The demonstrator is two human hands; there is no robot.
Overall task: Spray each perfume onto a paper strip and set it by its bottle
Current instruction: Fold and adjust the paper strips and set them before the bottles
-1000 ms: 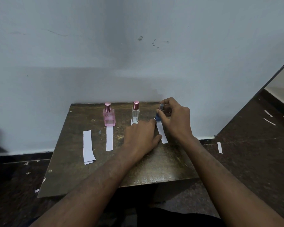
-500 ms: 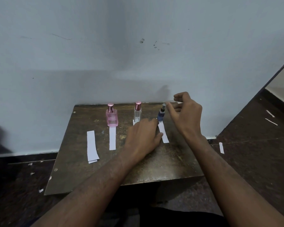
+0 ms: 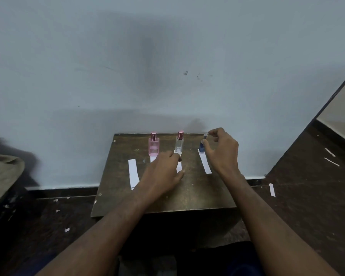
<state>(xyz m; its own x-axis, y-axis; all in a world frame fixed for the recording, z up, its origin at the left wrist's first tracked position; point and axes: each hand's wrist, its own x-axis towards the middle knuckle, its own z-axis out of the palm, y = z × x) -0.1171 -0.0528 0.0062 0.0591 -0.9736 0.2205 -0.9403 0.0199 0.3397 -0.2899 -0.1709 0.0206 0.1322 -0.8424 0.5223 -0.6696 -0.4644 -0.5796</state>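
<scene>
Beside blue bottle, right hand has withdrawn.

Three perfume bottles stand upright in a row at the far edge: a pink bottle with a rosy cap, a clear bottle with the same kind of cap, and a small blue bottle. A white paper strip lies flat just before the blue one; another strip lies left of the pink bottle, apart from it.
</scene>
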